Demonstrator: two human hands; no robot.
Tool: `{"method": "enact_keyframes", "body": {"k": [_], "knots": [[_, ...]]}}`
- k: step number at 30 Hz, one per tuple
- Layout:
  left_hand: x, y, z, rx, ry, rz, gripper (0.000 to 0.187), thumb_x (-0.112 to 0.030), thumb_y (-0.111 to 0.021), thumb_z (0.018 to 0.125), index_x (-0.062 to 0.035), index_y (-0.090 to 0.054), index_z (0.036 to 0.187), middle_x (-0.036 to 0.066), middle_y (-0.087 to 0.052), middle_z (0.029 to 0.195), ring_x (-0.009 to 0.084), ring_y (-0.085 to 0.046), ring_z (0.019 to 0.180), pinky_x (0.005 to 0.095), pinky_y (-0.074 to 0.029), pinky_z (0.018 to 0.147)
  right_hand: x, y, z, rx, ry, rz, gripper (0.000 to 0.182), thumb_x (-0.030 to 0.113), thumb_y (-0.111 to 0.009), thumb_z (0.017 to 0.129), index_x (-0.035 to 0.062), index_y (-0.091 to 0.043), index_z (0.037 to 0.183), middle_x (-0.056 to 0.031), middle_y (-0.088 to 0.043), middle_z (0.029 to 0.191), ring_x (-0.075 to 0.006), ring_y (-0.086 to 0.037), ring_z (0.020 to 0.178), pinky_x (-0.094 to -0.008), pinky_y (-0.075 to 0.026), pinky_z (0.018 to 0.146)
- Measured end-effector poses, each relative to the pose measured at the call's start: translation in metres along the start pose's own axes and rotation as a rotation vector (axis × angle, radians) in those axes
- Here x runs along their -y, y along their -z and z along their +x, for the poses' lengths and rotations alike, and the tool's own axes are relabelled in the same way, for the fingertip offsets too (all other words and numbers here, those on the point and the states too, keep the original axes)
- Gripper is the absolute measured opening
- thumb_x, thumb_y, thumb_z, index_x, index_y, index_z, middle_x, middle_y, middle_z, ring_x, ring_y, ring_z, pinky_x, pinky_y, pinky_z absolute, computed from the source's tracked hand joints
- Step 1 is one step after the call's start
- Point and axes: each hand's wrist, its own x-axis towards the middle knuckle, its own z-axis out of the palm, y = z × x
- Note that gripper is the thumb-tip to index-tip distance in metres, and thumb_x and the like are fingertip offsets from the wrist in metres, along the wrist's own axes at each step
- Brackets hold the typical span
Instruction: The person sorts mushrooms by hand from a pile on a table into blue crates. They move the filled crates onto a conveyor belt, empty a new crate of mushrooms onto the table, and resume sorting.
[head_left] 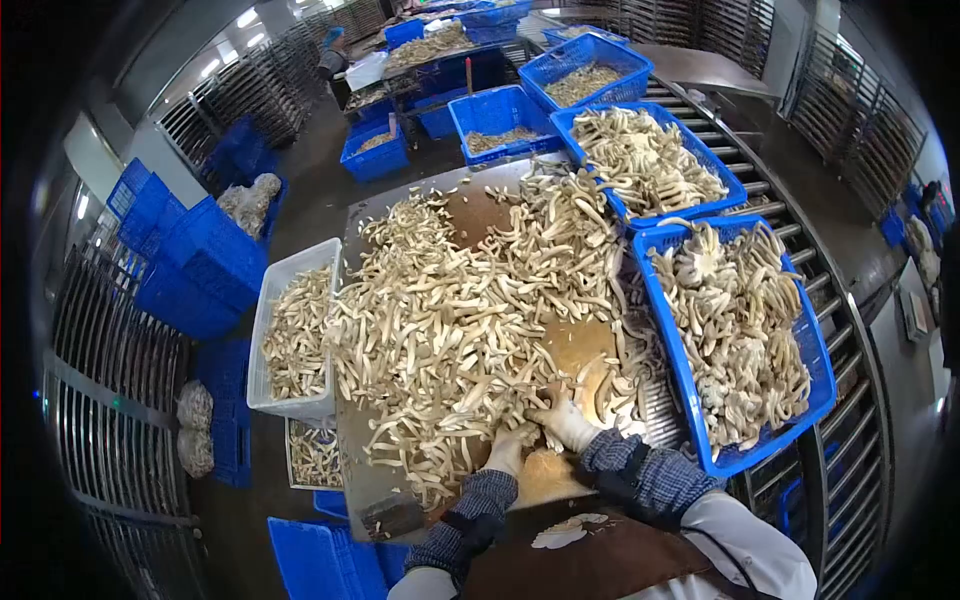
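My left hand (509, 449), in a pale glove, is at the near edge of a large heap of long-stemmed mushrooms (440, 320) on the worktable. Its fingers are curled around some mushroom stems, partly hidden among them. Close beside it, my right hand (566, 424), gloved too, has its fingers bent around mushrooms at the border of the heap. A small cluster of mushrooms (523, 405) lies between the fingertips of both hands. Bare brown table surface (580, 350) shows just beyond my right hand.
Blue crates of mushrooms, a near one (826, 400) and one behind it (735, 195), stand on a roller conveyor (845, 335) at right. A white tub (262, 335) of mushrooms sits at left. Stacked blue crates (215, 250) and metal racks line the aisle; a person (333, 55) is far back.
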Motion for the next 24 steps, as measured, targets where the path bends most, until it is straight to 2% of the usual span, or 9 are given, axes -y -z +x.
{"method": "enact_keyframes", "body": {"k": [2,3,4,6,9,11,16,18,24], "knots": [[0.014,0.016,0.008,0.043,-0.019,-0.063,0.055,0.0,-0.065,0.085,-0.0006,-0.042,0.135,0.011,-0.064,0.109,0.0227,-0.058,0.11,0.0373,-0.05,0.093,-0.025,0.003,-0.002,0.07,-0.044,0.075,0.063,0.019,-0.073,0.081,-0.0113,-0.043,0.128,-0.023,-0.061,0.114,-0.028,-0.059,0.108,-0.0342,-0.048,0.094],[-0.006,-0.014,-0.016,-0.136,-0.03,-0.101,0.048,-0.001,-0.064,0.086,-0.0007,-0.049,0.131,0.013,-0.064,0.112,0.0227,-0.058,0.111,0.0403,-0.051,0.093,-0.01,0.007,-0.008,0.087,-0.067,0.26,0.041,0.013,-0.066,0.084,-0.0055,-0.053,0.118,-0.0223,-0.062,0.11,-0.0301,-0.061,0.106,-0.0357,-0.049,0.093],[-0.017,-0.015,-0.029,0.085,-0.071,-0.235,0.04,-0.003,-0.063,0.087,-0.0021,-0.054,0.127,0.015,-0.062,0.116,0.0243,-0.058,0.111,0.0417,-0.051,0.093,-0.01,0.01,-0.01,0.086,-0.08,0.318,0.041,0.014,-0.066,0.085,-0.0058,-0.053,0.119,-0.023,-0.062,0.111,-0.03,-0.061,0.106,-0.0352,-0.05,0.091],[-0.008,0.032,-0.008,0.08,-0.767,1.333,0.044,-0.017,-0.064,0.089,-0.0011,-0.052,0.129,0.016,-0.055,0.127,0.0311,-0.056,0.114,0.0434,-0.052,0.093,-0.011,0.016,-0.013,0.093,-0.11,0.272,0.042,0.016,-0.064,0.086,-0.0065,-0.052,0.12,-0.0242,-0.062,0.114,-0.0298,-0.063,0.105,-0.0344,-0.051,0.088],[-0.014,-0.02,-0.012,-0.091,-0.116,0.128,0.061,0.004,-0.068,0.083,0.0072,-0.041,0.137,0.021,-0.057,0.129,0.0299,-0.057,0.116,0.0362,-0.045,0.103,-0.032,0.021,-0.002,0.135,-0.059,-0.003,0.044,0.019,-0.062,0.088,-0.0074,-0.052,0.121,-0.0261,-0.061,0.118,-0.0295,-0.064,0.104,-0.0331,-0.053,0.083],[0.001,-0.024,-0.007,0.044,-0.384,0.466,0.07,0.001,-0.068,0.084,0.0057,-0.031,0.143,0.017,-0.05,0.134,0.026,-0.051,0.122,0.0337,-0.039,0.107,-0.034,0.017,-0.004,0.113,-0.075,0.008,0.044,0.02,-0.063,0.088,-0.0077,-0.051,0.121,-0.0249,-0.062,0.115,-0.028,-0.064,0.101,-0.0321,-0.053,0.081],[0.0,-0.006,0.011,-0.358,-0.095,0.127,0.071,-0.006,-0.065,0.088,0.0071,-0.024,0.144,0.021,-0.055,0.125,0.0267,-0.055,0.116,0.0367,-0.048,0.096,0.008,0.011,-0.027,0.26,-0.352,0.339,0.037,0.015,-0.064,0.09,-0.007,-0.055,0.118,-0.0173,-0.067,0.1,-0.0207,-0.065,0.083,-0.0294,-0.053,0.073],[0.0,0.019,0.025,-0.221,-0.053,0.08,0.071,-0.009,-0.063,0.09,0.0079,-0.023,0.145,0.021,-0.052,0.13,0.0264,-0.053,0.117,0.0395,-0.042,0.102,-0.014,-0.005,-0.022,0.067,0.055,0.51,0.021,0.009,-0.059,0.091,-0.004,-0.061,0.109,-0.0117,-0.068,0.085,-0.0156,-0.062,0.066,-0.0281,-0.051,0.055],[-0.031,-0.026,-0.014,-0.06,-0.013,0.408,0.078,-0.013,-0.067,0.089,0.0063,-0.018,0.147,0.019,-0.044,0.141,0.0255,-0.045,0.127,0.0356,-0.031,0.113,0.01,0.024,-0.012,0.122,-0.325,0.508,0.015,0.014,-0.063,0.089,-0.0003,-0.064,0.088,-0.0077,-0.06,0.057,-0.0171,-0.056,0.045,-0.0279,-0.045,0.043]]}}
